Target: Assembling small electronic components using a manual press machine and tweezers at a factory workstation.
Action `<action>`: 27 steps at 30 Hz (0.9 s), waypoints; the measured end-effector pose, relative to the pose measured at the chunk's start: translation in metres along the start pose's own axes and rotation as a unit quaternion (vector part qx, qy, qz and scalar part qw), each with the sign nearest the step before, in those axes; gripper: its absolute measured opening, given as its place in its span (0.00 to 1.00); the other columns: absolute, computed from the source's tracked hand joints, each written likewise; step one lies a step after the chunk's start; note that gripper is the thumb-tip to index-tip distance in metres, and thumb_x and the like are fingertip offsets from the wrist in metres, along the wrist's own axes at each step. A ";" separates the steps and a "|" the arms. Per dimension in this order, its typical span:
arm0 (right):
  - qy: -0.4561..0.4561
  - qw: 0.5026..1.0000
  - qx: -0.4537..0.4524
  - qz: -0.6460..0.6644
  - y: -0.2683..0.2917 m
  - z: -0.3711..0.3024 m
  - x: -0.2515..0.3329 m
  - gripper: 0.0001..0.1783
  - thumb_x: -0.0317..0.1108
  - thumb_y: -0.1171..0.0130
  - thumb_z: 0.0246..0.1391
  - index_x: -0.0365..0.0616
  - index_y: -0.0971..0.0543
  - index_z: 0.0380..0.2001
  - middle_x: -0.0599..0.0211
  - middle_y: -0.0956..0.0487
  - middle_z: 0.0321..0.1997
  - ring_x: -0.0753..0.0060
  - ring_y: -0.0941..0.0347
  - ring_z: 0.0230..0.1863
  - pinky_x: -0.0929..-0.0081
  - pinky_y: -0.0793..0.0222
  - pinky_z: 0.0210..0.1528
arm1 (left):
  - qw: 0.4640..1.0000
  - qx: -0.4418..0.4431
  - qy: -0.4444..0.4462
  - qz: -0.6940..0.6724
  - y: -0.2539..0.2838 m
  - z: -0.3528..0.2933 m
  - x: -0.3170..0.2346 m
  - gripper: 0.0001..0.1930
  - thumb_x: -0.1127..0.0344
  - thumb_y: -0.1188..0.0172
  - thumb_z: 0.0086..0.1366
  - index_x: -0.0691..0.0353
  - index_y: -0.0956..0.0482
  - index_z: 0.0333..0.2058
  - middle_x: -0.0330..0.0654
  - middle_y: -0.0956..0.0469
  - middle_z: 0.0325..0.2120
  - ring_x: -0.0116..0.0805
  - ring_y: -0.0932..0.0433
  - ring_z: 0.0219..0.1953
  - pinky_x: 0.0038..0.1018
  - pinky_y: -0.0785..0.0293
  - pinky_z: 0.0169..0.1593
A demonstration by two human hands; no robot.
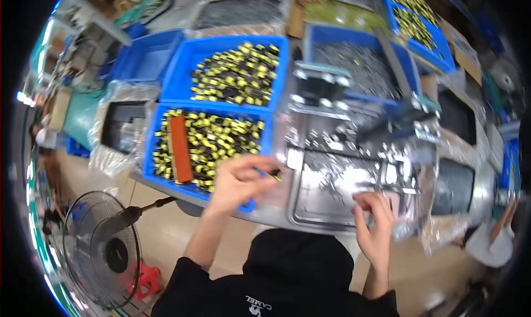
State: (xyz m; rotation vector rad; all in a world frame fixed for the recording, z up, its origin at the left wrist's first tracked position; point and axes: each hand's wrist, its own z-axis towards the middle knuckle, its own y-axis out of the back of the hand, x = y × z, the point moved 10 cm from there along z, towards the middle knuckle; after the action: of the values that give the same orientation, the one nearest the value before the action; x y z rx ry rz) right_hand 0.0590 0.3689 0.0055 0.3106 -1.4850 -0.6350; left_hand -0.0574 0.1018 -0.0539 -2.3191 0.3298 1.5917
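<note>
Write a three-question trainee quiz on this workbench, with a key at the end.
1. Multiple choice: What colour is the flat bar lying on the yellow-and-black parts in the nearer blue bin at the person's left?
A) green
B) orange-red
C) white

2. True or false: The left hand is closer to the fan than the right hand is.

3. Fill the gap: The fingers of the right hand are over the near part of a shallow metal ____.

Key: 1. B, orange-red. 2. True; the fan stands at the person's left. 3. Tray.
</note>
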 end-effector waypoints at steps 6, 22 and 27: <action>0.021 0.999 -0.028 -0.032 0.003 -0.003 0.010 0.11 0.15 0.41 0.55 0.34 0.20 0.41 0.57 0.21 0.42 0.66 0.24 0.34 0.72 0.27 0.39 | 0.982 -0.145 -0.069 0.097 0.041 0.032 -0.044 0.21 0.81 0.25 0.53 0.68 0.14 0.48 0.37 0.16 0.29 0.13 0.31 0.18 0.14 0.37 0.22; 0.153 0.913 0.001 -0.378 -0.019 0.054 0.077 0.34 0.22 0.36 0.47 0.52 0.21 0.61 0.70 0.32 0.19 0.65 0.28 0.20 0.65 0.33 0.24 | 0.870 -0.119 -0.250 0.409 0.052 0.113 -0.115 0.19 0.72 0.27 0.58 0.68 0.17 0.48 0.46 0.14 0.37 0.25 0.16 0.32 0.23 0.20 0.39; 0.089 0.885 0.058 -0.454 -0.028 0.074 0.065 0.36 0.28 0.37 0.47 0.59 0.25 0.64 0.65 0.25 0.23 0.61 0.23 0.20 0.64 0.30 0.20 | 0.895 -0.114 -0.263 0.341 0.041 0.099 -0.110 0.15 0.75 0.30 0.61 0.68 0.18 0.46 0.45 0.14 0.40 0.26 0.15 0.37 0.22 0.19 0.42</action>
State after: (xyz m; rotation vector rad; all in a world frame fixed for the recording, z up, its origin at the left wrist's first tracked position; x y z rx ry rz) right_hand -0.0215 0.3231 0.0494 1.1654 -1.1441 -1.2172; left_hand -0.1971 0.1033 0.0110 -1.8875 0.9337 2.6290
